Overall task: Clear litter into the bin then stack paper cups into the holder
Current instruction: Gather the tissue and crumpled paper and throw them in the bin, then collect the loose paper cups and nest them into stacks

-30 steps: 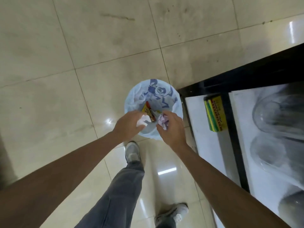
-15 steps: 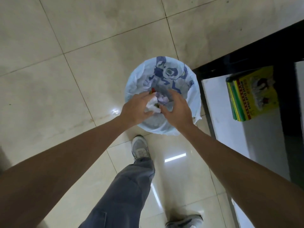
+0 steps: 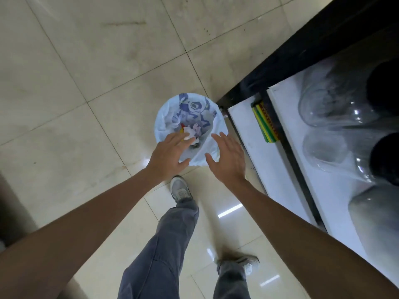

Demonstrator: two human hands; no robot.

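A small bin (image 3: 166,117) lined with a white and blue plastic bag stands on the tiled floor. Crumpled paper and a yellow wrapper, the litter (image 3: 191,133), lie inside it. My left hand (image 3: 168,155) hovers over the bin's near rim with fingers spread and nothing in it. My right hand (image 3: 226,157) is to the right of the bin, above its edge, palm down and fingers straight, holding nothing. No paper cups or cup holder show in this view.
A black-framed table with a white top (image 3: 244,117) stands right of the bin, carrying a green and yellow box (image 3: 265,124) and clear glass vessels (image 3: 336,100). My legs and grey shoes (image 3: 180,189) stand just below the bin on the glossy floor tiles (image 3: 86,61).
Both hands held crumpled litter over the bin before; they have let go, the litter lies inside the bin, and the hands have opened and pulled back toward me.
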